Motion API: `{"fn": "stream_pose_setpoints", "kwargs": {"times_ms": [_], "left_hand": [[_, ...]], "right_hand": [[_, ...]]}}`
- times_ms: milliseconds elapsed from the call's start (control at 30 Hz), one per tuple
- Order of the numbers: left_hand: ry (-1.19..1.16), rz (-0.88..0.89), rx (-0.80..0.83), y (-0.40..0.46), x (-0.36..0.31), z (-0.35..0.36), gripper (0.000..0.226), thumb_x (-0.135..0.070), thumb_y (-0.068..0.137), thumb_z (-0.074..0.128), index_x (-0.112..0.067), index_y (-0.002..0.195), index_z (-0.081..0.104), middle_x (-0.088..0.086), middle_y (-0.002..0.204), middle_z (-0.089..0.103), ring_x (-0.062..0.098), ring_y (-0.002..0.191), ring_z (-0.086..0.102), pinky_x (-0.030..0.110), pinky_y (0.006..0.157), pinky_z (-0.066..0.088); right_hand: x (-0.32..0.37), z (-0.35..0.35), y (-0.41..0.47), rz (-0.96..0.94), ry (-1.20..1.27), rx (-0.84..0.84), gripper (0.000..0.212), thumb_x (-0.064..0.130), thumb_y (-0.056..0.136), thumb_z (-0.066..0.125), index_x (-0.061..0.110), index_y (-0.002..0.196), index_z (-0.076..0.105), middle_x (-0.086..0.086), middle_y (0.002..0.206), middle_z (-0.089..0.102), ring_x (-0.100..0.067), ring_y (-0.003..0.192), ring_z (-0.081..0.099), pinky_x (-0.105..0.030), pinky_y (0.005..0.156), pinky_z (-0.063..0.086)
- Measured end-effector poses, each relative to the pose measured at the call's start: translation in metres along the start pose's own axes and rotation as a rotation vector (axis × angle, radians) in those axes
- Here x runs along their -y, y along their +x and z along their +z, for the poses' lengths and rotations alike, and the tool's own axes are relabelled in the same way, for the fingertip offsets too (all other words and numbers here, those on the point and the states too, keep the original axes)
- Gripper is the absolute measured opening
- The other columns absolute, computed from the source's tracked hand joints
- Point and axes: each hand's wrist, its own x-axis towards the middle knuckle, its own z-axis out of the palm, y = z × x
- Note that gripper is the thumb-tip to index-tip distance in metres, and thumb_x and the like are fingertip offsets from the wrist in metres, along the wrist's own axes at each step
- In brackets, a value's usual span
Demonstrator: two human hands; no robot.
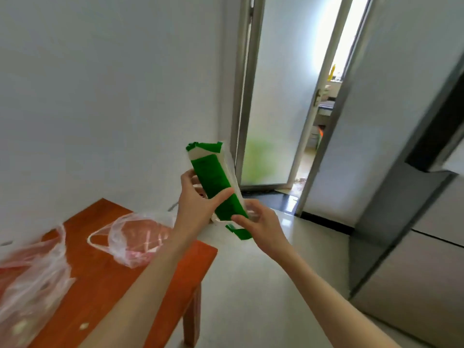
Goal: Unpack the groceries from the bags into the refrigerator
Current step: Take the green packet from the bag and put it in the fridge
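Together, both hands gripped a green and white packet (215, 183) in the air: the left hand (198, 200) wrapped its middle, the right hand (261, 221) pinched its lower end, plastic bags (135, 237) lying below the left forearm.

Your surroundings: table, wall, doorway.
You have a reddish wooden table (105, 267) near left; a plain white wall (100, 96) behind it; a half-open frosted glass door (276, 109) far ahead; pale glossy floor (263, 285) below.

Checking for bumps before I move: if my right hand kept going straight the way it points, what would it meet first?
Probably the left hand: the right hand points up-left along the green package both hold. Depth is uncertain.
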Motion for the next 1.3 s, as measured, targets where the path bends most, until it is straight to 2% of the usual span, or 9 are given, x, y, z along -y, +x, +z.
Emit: {"fn": "stream_pose_setpoints", "kwargs": {"times_ms": [67, 267, 433, 633, 867, 967, 1067, 1200, 1300], "left_hand": [[-0.021, 0.055, 0.135, -0.013, -0.015, 0.052, 0.065, -0.027, 0.078, 0.071, -0.019, 0.13, 0.033, -0.014, 0.109, 0.047, 0.005, 0.098, 0.052, 0.014, 0.076, 0.044], [0.013, 0.227, 0.514, -0.053, -0.062, 0.199, 0.051, -0.032, 0.088, 0.057, -0.023, 0.134, 0.038, -0.006, 0.121, 0.051, 0.009, 0.109, 0.052, 0.013, 0.082, 0.043], [0.25, 0.606, 0.641, -0.072, -0.1, 0.299, 0.058, -0.034, 0.092, 0.049, -0.017, 0.143, 0.028, 0.004, 0.145, 0.035, 0.016, 0.133, 0.033, 0.036, 0.11, 0.03], [0.405, 0.945, 0.634, -0.072, -0.144, 0.415, 0.061, -0.034, 0.093, 0.05, -0.014, 0.145, 0.026, 0.009, 0.151, 0.027, 0.027, 0.141, 0.019, 0.048, 0.114, 0.022], [0.409, 1.087, 0.64, -0.067, -0.187, 0.554, 0.063, -0.048, 0.093, 0.027, -0.016, 0.147, 0.019, 0.009, 0.154, 0.02, 0.026, 0.144, 0.011, 0.045, 0.117, 0.012], [0.372, 1.096, 0.658, -0.058, -0.207, 0.612, 0.065, -0.052, 0.092, 0.02, -0.02, 0.148, 0.012, 0.005, 0.156, 0.013, 0.022, 0.145, 0.005, 0.044, 0.118, 0.01], [0.346, 1.09, 0.659, -0.05, -0.225, 0.665, 0.058, -0.042, 0.097, 0.03, -0.022, 0.148, 0.011, 0.004, 0.157, 0.011, 0.02, 0.145, 0.002, 0.039, 0.117, 0.002], [0.399, 1.105, 0.661, -0.043, -0.242, 0.729, 0.057, -0.04, 0.098, 0.029, -0.024, 0.148, 0.006, 0.002, 0.157, 0.006, 0.019, 0.145, -0.003, 0.04, 0.117, 0.0], [0.471, 1.127, 0.659, -0.036, -0.247, 0.773, 0.058, -0.039, 0.098, 0.03, -0.025, 0.148, 0.003, 0.002, 0.157, 0.003, 0.021, 0.145, -0.005, 0.041, 0.117, 0.0]], "right_hand": [[-0.014, -0.062, -0.028, 0.033, 0.038, -0.076, 0.025, 0.016, 0.086, 0.064, 0.01, 0.109, 0.058, -0.002, 0.102, 0.065, -0.015, 0.089, 0.066, -0.026, 0.075, 0.056], [-0.048, -0.223, -0.123, 0.117, 0.132, -0.408, 0.015, 0.007, 0.089, 0.059, 0.017, 0.1, 0.058, -0.005, 0.1, 0.066, -0.007, 0.08, 0.067, -0.019, 0.065, 0.054], [-0.064, -0.328, -0.188, 0.136, 0.137, -0.706, 0.022, 0.014, 0.09, 0.056, 0.014, 0.112, 0.057, 0.0, 0.105, 0.066, -0.012, 0.089, 0.067, -0.022, 0.071, 0.056], [-0.086, -0.434, -0.222, 0.134, 0.131, -0.991, 0.021, 0.01, 0.092, 0.054, 0.009, 0.113, 0.055, 0.003, 0.1, 0.066, 0.002, 0.076, 0.067, -0.018, 0.067, 0.056], [-0.122, -0.561, -0.209, 0.134, 0.029, -1.093, 0.022, 0.014, 0.091, 0.056, 0.01, 0.113, 0.055, -0.004, 0.106, 0.066, -0.012, 0.077, 0.071, -0.026, 0.069, 0.059], [-0.13, -0.619, -0.188, 0.141, -0.018, -1.108, 0.026, 0.014, 0.092, 0.055, 0.008, 0.117, 0.054, -0.005, 0.109, 0.065, -0.008, 0.079, 0.069, -0.019, 0.064, 0.056], [-0.14, -0.669, -0.17, 0.128, -0.058, -1.109, 0.029, 0.016, 0.092, 0.056, 0.008, 0.12, 0.054, -0.003, 0.106, 0.065, -0.002, 0.075, 0.067, -0.015, 0.061, 0.054], [-0.162, -0.726, -0.152, 0.136, -0.064, -1.123, 0.03, 0.019, 0.092, 0.056, 0.011, 0.12, 0.054, -0.003, 0.109, 0.064, -0.015, 0.089, 0.067, -0.023, 0.069, 0.056], [-0.183, -0.766, -0.139, 0.135, -0.061, -1.114, 0.026, 0.021, 0.092, 0.055, 0.014, 0.117, 0.056, 0.001, 0.107, 0.063, -0.009, 0.093, 0.063, -0.014, 0.065, 0.049]]}}
